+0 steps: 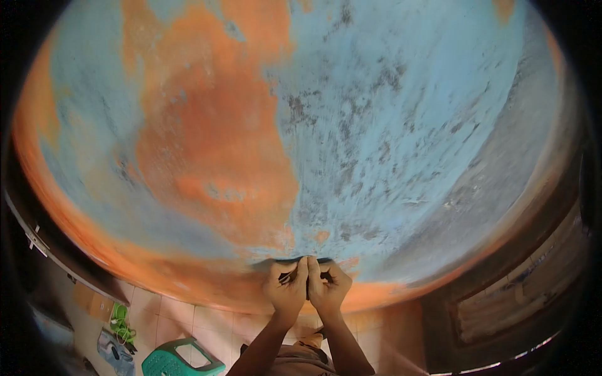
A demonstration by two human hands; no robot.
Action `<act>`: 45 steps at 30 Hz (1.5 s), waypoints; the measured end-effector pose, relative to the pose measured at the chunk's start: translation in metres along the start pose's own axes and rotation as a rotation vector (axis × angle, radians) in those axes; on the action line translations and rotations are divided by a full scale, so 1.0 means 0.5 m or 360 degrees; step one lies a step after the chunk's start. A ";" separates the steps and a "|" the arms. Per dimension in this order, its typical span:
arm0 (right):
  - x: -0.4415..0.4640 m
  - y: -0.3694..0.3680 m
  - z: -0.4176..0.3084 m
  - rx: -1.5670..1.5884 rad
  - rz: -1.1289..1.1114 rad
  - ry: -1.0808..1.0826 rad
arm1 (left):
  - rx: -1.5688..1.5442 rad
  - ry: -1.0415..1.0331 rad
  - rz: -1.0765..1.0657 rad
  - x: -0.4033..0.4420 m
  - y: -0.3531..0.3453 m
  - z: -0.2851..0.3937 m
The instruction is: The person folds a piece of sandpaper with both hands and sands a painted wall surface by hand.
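Observation:
My left hand (pixel 286 293) and my right hand (pixel 330 293) are side by side at the near edge of a large painted surface (pixel 376 138). Their thumbs lie next to each other and the fingers are curled in. Both hands grip a thin dark sheet (pixel 290 259), whose edge shows just beyond the fingers against the paint. Its kind cannot be made out. The surface is patchy light blue and orange, with dark scuffed marks on the blue half and a grey band at the right.
A green plastic stool (pixel 182 357) stands on the tiled floor (pixel 213 319) at lower left. Beside it are a bright green cable (pixel 121 323), a brown box (pixel 94 304) and a greyish item (pixel 115 352). A dark framed panel (pixel 514 307) is at lower right.

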State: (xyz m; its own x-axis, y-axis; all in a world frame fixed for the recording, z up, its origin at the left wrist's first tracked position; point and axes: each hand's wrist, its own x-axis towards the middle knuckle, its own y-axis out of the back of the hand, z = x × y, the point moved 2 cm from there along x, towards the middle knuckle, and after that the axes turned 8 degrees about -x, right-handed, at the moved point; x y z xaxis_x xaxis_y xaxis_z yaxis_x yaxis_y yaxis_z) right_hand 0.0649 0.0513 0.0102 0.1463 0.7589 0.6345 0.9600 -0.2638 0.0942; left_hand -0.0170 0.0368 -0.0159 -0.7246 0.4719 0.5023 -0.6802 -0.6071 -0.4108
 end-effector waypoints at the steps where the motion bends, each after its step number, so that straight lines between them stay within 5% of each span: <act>1: -0.010 0.003 0.009 -0.0011 0.0000 -0.0070 | -0.0014 0.0043 -0.0008 -0.009 0.004 -0.011; 45: -0.020 -0.002 0.012 0.0116 -0.0001 -0.0186 | 0.0049 0.0048 -0.0067 -0.011 0.000 -0.002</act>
State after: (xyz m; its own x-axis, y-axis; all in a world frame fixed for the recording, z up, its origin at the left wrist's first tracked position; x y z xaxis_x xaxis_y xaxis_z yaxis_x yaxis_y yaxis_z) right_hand 0.0639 0.0477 -0.0007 0.1681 0.8245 0.5403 0.9743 -0.2222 0.0359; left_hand -0.0130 0.0348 -0.0196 -0.6986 0.5161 0.4956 -0.7068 -0.6053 -0.3661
